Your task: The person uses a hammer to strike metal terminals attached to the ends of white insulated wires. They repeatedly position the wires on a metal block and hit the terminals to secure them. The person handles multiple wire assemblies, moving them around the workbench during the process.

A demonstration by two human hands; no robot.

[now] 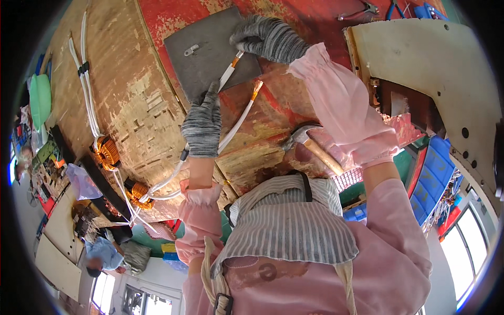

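With my left hand (202, 126) pinning the white sleeved leads (231, 126) and my right hand (268, 38) pinching one copper tip (237, 56) over the grey metal plate (210, 55), I judge I'm positioning it for flattening, so the hammer (302, 137) probably comes next.

Two white sleeved wires (231, 123) are running from the copper-wound coil (139, 193) at eight o'clock up toward twelve, their bare copper tips (orange, flattened) showing. One tip is lying over the grey metal plate (210, 50) on the worn red counter (294, 105); the other is pointing just beside the plate's lower edge.
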